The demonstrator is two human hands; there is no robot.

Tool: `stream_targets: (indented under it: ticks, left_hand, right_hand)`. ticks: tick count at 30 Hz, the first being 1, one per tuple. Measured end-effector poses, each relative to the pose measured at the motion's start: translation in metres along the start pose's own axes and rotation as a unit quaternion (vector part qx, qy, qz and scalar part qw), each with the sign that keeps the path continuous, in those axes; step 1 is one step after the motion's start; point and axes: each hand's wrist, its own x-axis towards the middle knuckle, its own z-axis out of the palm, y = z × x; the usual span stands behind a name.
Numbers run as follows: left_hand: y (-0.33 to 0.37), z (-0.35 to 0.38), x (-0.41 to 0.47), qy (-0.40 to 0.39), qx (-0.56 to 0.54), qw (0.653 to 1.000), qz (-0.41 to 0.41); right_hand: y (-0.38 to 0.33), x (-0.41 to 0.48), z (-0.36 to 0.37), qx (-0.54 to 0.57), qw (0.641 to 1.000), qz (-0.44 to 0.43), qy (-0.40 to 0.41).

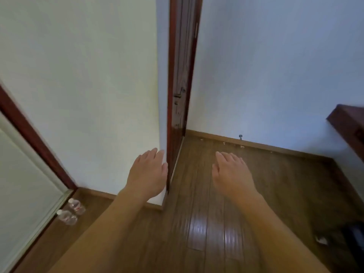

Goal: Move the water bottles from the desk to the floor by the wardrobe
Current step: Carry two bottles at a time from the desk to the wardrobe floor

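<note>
Two clear plastic water bottles with white caps stand on the wooden floor at the lower left, one (77, 206) behind the other (66, 217), right beside the wardrobe's pale sliding door (23, 186). My left hand (148, 174) is stretched out in front of me, palm down, fingers apart, holding nothing. My right hand (232, 173) is held out the same way over the floor, also empty. Both hands are well to the right of the bottles and above floor level.
A white wall corner (160, 115) juts out ahead, with a dark red-brown open door (180, 85) just behind it. A dark wooden furniture edge (348, 125) sticks in at the right. A dark object (354, 235) lies on the floor at the lower right.
</note>
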Motion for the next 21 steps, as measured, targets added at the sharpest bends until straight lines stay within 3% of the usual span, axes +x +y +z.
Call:
stream_targets:
  ticks: [11, 21]
  left_hand:
    - [0.195, 0.058, 0.067, -0.056, 0.011, 0.980, 0.191]
    - [0.327, 0.114, 0.186, -0.101, -0.011, 0.943, 0.318]
  right_hand:
    - [0.187, -0.051, -0.029, -0.024, 0.984, 0.168, 0.053]
    - [0.313, -0.014, -0.044, -0.020, 0.946, 0.317, 0.059]
